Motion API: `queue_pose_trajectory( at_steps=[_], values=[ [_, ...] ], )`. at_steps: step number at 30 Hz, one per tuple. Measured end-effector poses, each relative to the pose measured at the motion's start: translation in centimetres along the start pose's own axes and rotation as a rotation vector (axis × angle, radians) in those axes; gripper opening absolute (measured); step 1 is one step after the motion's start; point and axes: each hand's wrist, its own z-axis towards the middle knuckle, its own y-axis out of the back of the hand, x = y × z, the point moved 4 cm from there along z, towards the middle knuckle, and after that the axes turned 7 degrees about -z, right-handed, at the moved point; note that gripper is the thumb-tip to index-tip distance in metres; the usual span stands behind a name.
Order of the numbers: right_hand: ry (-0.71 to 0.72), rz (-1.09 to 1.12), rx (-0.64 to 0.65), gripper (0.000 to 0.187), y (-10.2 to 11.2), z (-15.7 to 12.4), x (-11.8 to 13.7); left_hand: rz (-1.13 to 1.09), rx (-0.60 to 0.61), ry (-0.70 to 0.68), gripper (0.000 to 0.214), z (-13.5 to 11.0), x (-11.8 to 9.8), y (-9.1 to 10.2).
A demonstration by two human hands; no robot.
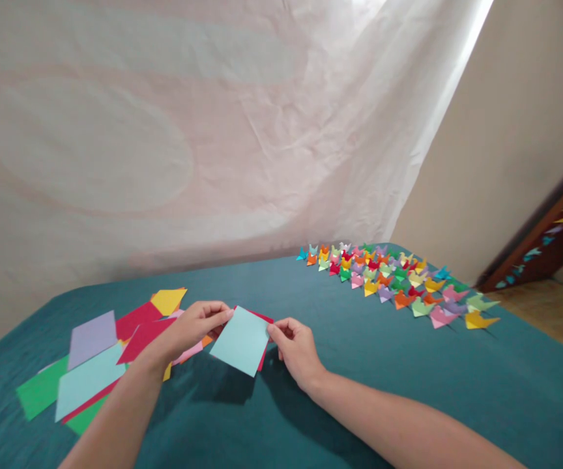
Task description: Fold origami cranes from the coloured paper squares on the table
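A square sheet of light blue paper [240, 342] is held above the table, with a red sheet [263, 358] showing behind its right and top edges. My left hand [204, 326] pinches the upper left corner between thumb and fingers. At the right corner my right hand [295, 348] grips the sheets the same way, thumb in front. The two sheets lie nearly on top of one another, slightly out of line. Their shadow falls on the cloth below. Whether further sheets lie behind is hidden.
Loose coloured sheets, among them a lilac one [92, 339] and a green one [42, 389], overlap at the left. Rows of folded paper birds [384, 280] stand at the back right on the teal tablecloth [340, 417]. A pale curtain [213, 130] hangs behind.
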Motion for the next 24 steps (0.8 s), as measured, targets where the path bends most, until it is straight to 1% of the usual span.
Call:
queue_pose_trajectory(
  at_steps=[8,14,17,19,20,22,24],
  values=[
    [0.015,-0.044,0.004,0.032,0.1,0.0,0.0,0.050,-0.028,-0.006,0.036,0.0,-0.2,0.0],
    [0.048,-0.065,0.028,0.030,0.2,0.0,0.0,0.075,-0.033,-0.022,0.038,0.2,0.2,0.7],
    [0.053,-0.062,0.037,0.028,0.2,0.0,-0.1,0.091,-0.054,-0.007,0.038,0.0,0.3,1.4],
    [0.038,-0.063,0.046,0.028,0.2,0.0,-0.3,0.127,-0.097,0.009,0.038,-0.4,0.5,2.7],
    [0.030,-0.063,0.047,0.029,0.2,0.0,-0.4,0.162,-0.132,0.015,0.037,-0.6,0.7,3.6],
    [0.012,-0.063,0.048,0.030,0.1,0.0,-0.6,0.222,-0.227,0.057,0.036,-1.3,1.6,6.2],
    [-0.005,-0.067,0.051,0.032,0.1,-0.1,-0.8,0.278,-0.333,0.103,0.033,-2.3,2.9,9.4]
  ],
)
